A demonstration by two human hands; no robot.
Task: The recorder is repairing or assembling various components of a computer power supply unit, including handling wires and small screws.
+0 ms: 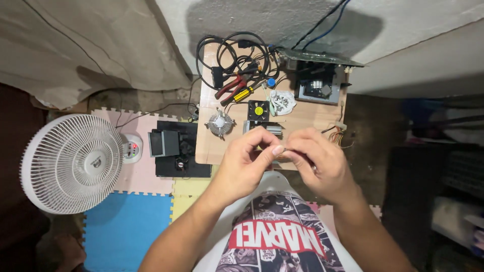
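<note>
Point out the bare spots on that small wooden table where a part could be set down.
Bare wood shows on the table's right middle, between the black square fan and the coloured wire bundle, and in a narrow strip on the left edge beside the round finned heatsink. The far end is crowded with coiled cables, pliers and a circuit board.

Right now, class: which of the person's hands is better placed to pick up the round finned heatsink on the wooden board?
Left. The left hand is closest to the round heatsink; the right hand sits farther away on the opposite side.
</note>
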